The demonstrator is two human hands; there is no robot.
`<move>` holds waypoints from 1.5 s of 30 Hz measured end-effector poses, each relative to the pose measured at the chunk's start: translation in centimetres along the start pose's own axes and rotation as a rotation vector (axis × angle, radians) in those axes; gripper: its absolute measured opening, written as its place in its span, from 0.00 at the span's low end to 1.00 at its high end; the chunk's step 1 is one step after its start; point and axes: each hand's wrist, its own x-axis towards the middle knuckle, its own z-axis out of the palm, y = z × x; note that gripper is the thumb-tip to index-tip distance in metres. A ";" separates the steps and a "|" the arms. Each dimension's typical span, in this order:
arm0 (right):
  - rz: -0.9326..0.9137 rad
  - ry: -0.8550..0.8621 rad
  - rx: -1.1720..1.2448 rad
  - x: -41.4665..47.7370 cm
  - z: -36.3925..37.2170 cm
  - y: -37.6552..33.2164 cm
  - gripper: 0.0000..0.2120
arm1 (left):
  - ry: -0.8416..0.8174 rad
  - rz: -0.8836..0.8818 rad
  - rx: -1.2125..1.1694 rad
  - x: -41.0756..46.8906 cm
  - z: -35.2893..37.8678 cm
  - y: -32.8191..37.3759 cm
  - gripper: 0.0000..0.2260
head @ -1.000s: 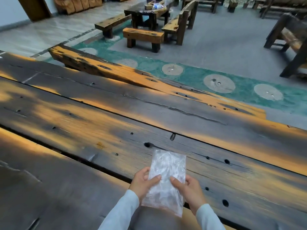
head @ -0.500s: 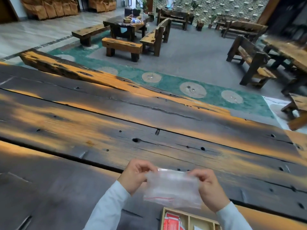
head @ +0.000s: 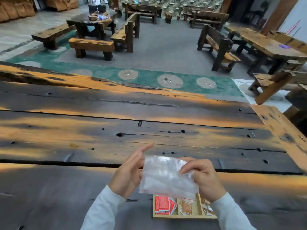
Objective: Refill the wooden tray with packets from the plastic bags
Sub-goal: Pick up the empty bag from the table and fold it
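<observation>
A clear plastic bag [head: 166, 176] with a red zip line hangs crumpled between both hands above the table. My left hand [head: 127, 175] holds its left edge, index finger stretched out. My right hand [head: 204, 178] pinches its upper right corner. Below the bag sits the wooden tray [head: 182, 216], partly hidden by the bag and my right sleeve. Its left compartment holds red packets [head: 163, 205], the middle one brown packets [head: 186, 207]. The right compartment's packets are mostly hidden.
The tray rests on a long dark plank table [head: 116, 138] with orange streaks, holes and gaps. Beyond its far edge lie a green rug [head: 149, 78], wooden benches [head: 91, 47] and other tables [head: 265, 45].
The view has tilted down and right, so the tray has come into sight. The bag, first held flat and upright, is now crumpled between my hands above the tray.
</observation>
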 end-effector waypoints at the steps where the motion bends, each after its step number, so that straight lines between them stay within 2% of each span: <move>1: -0.026 0.020 -0.008 -0.6 -0.5 -0.5 0.26 | -0.002 -0.047 -0.051 -0.2 0.8 0.2 0.17; 4: -0.158 0.084 -0.132 -3.0 -3.2 -2.2 0.25 | -0.085 -0.159 -0.041 0.0 4.2 0.1 0.27; 6: -0.242 0.108 -0.221 -4.7 -5.3 -3.3 0.26 | -0.148 -0.154 0.048 0.2 6.8 -0.3 0.34; 9: -0.300 0.157 -0.286 -8.1 -9.8 -4.9 0.28 | -0.254 -0.057 0.162 0.1 12.6 -1.1 0.35; 11: -0.264 0.191 -0.259 -10.8 -13.2 -5.3 0.31 | -0.316 0.062 0.238 -0.3 16.3 -1.9 0.36; 14: -0.207 0.267 -0.165 -16.2 -18.1 -5.3 0.35 | -0.360 0.242 0.425 -0.9 22.3 -4.1 0.26; 17: -0.207 0.403 -0.120 -21.2 -21.6 -5.0 0.34 | -0.464 0.290 0.525 -1.6 27.4 -6.5 0.15; 19: -0.198 0.487 -0.114 -24.8 -24.1 -5.0 0.30 | -0.587 0.233 0.573 -2.1 31.1 -7.8 0.12; 21: -0.171 0.547 -0.127 -28.0 -26.3 -4.9 0.33 | -0.697 0.121 0.599 -2.4 34.4 -9.0 0.14; 24: -0.137 0.604 -0.140 -33.4 -29.7 -5.2 0.36 | -0.792 0.060 0.608 -3.1 39.8 -11.0 0.14; 26: -0.090 0.582 -0.113 -36.9 -31.9 -5.8 0.28 | -0.852 0.041 0.596 -3.4 42.7 -12.3 0.15; 28: -0.046 0.525 -0.027 -40.7 -34.0 -6.3 0.10 | -0.927 0.034 0.610 -3.7 45.6 -14.0 0.18; 29: -0.022 0.523 0.032 -42.3 -34.7 -6.4 0.12 | -0.951 0.015 0.612 -3.9 46.9 -14.8 0.18; 32: 0.055 0.665 0.145 -45.5 -35.8 -6.3 0.31 | -1.015 -0.064 0.610 -4.6 50.2 -17.5 0.20; 33: 0.087 0.711 0.114 -46.1 -35.9 -6.3 0.32 | -1.038 -0.077 0.617 -4.7 51.1 -18.3 0.21; 36: 0.167 0.758 -0.011 -48.4 -36.2 -6.8 0.16 | -1.120 -0.072 0.652 -5.0 54.3 -20.1 0.20; 37: 0.186 0.754 -0.012 -49.4 -36.4 -6.8 0.15 | -1.142 -0.078 0.659 -5.0 55.5 -20.5 0.20; 45: 0.298 1.054 -0.024 -54.8 -38.5 -6.7 0.15 | -1.412 -0.216 0.639 -3.0 62.8 -24.8 0.20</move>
